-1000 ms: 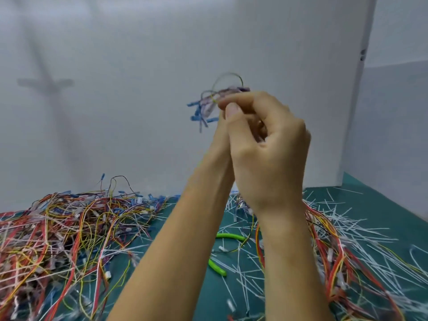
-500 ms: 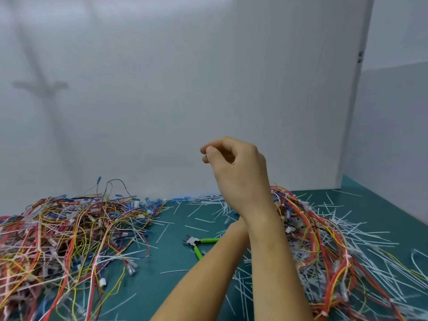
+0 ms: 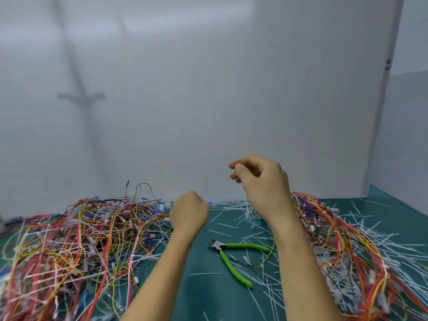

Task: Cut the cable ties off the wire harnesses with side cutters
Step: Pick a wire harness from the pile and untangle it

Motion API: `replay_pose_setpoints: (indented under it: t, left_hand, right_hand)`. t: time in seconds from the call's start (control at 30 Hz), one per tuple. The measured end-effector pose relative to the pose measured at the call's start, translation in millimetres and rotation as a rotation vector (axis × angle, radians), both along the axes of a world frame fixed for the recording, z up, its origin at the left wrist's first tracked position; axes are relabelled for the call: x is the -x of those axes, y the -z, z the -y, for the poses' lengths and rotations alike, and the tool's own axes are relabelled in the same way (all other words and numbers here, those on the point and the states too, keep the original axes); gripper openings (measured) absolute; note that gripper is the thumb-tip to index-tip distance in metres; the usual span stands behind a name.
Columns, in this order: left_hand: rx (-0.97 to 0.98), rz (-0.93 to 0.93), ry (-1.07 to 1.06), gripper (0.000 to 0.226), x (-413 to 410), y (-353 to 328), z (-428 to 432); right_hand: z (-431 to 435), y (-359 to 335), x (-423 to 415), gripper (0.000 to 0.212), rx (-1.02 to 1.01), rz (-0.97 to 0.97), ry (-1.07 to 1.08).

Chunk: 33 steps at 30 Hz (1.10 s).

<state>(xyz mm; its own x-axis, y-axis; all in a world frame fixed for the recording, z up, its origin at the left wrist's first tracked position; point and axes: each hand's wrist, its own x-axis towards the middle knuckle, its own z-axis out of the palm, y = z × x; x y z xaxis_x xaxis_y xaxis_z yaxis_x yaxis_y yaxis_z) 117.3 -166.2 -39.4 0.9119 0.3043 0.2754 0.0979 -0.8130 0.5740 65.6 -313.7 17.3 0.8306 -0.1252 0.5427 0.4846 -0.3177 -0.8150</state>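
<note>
Head view, the only one I have. Both hands are up off the teal green surface (image 3: 201, 286), and neither is on the tool. The left hand (image 3: 188, 212) hangs over the near edge of the big tangle of red, yellow and orange wire harnesses on the left (image 3: 76, 246). Its fingers are curled under with the back of the hand towards me, so I cannot tell whether it holds anything.

The right hand (image 3: 261, 181) is higher, its fingers curled in and the thumb meeting the forefinger, with nothing visible between them.

The side cutters with bright green handles (image 3: 245, 246) lie flat between the two forearms, handles splayed, in easy reach of the right hand. A second heap of red and orange harnesses (image 3: 335, 239) spreads to the right. White cut-off cable tie strips (image 3: 231, 212) litter the middle, which I take to be the cutting spot.

My read: between harnesses, next one not yet picked.
</note>
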Motion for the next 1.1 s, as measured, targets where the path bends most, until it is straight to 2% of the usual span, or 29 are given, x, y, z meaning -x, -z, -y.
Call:
replay_pose_setpoints:
  t: [0.07,0.1,0.2,0.3,0.47,0.7,0.8,0.87,0.93,1.1]
  left_hand:
    - [-0.224,-0.065,-0.176,0.024,2,10,-32]
    - [-0.273,-0.118,-0.240,0.031,5,11,-44]
    - [-0.220,-0.254,-0.287,0.045,10,17,-64]
    - [-0.267,-0.313,-0.269,0.039,13,25,-77]
    - [-0.303,-0.260,-0.224,0.017,14,25,-83]
    - [-0.043,0.064,-0.123,0.017,22,-10,-68]
    - [0.206,0.239,0.019,0.006,34,-36,-47]
    - [0.410,0.255,0.206,0.011,45,-50,-31]
    - [0.442,0.220,0.381,0.017,56,-61,-20]
    - [0.478,0.075,0.809,0.026,74,-72,-17]
  right_hand:
    - [-3,3,-2,0.018,0.037,-0.037,-0.003]
    - [-5,4,-2,0.018,0.061,-0.057,-0.002]
    - [-11,6,-3,0.016,0.139,-0.087,0.000]
    - [-16,8,-2,0.017,0.196,-0.082,-0.008]
    - [-19,8,-1,0.018,0.251,-0.066,0.001]
    - [-25,16,-7,0.026,0.355,-0.176,-0.002]
    - [-37,18,-7,0.042,0.237,-0.233,-0.088]
    - [-44,15,-5,0.049,0.079,-0.250,-0.152]
    - [-45,11,-3,0.052,-0.062,-0.217,-0.149]
    - [-17,2,-1,0.022,-0.247,-0.092,-0.119]
